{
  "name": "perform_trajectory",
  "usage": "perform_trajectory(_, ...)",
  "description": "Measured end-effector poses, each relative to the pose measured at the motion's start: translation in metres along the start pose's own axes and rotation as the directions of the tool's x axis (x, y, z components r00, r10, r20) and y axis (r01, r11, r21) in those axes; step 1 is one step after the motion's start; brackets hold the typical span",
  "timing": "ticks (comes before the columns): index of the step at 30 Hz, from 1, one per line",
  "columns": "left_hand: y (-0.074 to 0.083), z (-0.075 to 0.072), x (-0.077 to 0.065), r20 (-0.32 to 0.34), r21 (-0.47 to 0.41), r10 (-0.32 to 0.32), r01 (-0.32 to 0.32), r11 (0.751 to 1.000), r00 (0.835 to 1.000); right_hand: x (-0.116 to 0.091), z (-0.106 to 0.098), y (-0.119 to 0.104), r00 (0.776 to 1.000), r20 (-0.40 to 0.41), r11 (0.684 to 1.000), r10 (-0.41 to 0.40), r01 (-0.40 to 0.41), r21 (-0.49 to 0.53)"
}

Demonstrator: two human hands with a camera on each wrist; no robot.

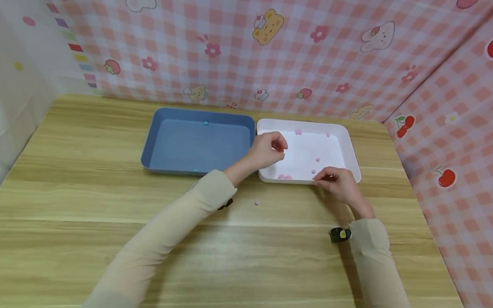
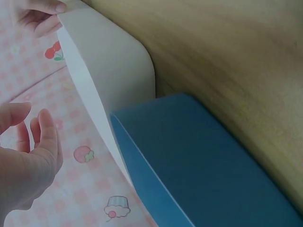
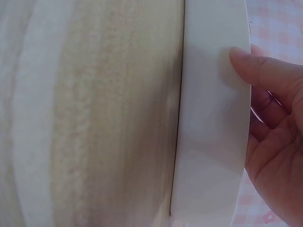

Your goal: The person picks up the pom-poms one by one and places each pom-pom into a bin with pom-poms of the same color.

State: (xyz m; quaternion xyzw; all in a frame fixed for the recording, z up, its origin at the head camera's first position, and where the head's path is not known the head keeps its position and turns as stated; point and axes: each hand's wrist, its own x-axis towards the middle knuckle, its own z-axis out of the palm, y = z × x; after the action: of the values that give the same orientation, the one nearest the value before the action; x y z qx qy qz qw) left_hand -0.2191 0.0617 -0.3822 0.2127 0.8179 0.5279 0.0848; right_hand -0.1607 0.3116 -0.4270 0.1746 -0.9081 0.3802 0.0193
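Over the left part of a white tray [image 1: 296, 154], my left hand [image 1: 266, 150] hovers with loosely bent fingers. In the left wrist view a gap shows between the thumb and fingers of this left hand [image 2: 35, 158], and nothing is seen in it. My right hand [image 1: 341, 183] pinches the tray's front rim near its right end. The right wrist view shows the thumb [image 3: 262, 71] on the outside of the white wall [image 3: 210, 113], the fingers behind it. Several small pink beads [image 1: 318, 160] lie scattered inside the white tray, some along its front and back edges.
A blue tray [image 1: 197, 145] stands left of the white one, close beside it, with a teal bead [image 1: 206, 123] at its back edge. One pink bead [image 1: 256, 203] lies on the wooden table [image 1: 241, 264] in front. A checked cloth [image 1: 234, 48] hangs behind.
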Motion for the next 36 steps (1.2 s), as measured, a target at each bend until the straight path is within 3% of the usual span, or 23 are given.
perform_trajectory(8, -0.003, 0.002, -0.014, 0.026, -0.014, 0.064, -0.064, 0.998, 0.998, 0.0, 0.0, -0.002, 1.0, -0.002, 1.0, -0.017, 0.017, 0.002)
perform_trajectory(15, -0.008, 0.003, -0.029, 0.092, -0.036, 0.077, -0.074, 0.997, 0.993, -0.001, -0.006, -0.042, 0.999, -0.013, 0.999, -0.037, 0.036, -0.018)
perform_trajectory(26, -0.022, 0.008, -0.056, 0.167, -0.064, 0.087, -0.078, 0.995, 0.982, -0.002, -0.006, -0.042, 0.998, -0.018, 0.998, -0.055, 0.055, -0.004)
perform_trajectory(36, -0.034, 0.011, -0.068, 0.223, -0.041, 0.058, -0.05, 0.998, 0.973, -0.002, -0.006, -0.042, 0.997, -0.027, 0.997, -0.071, 0.071, -0.02)
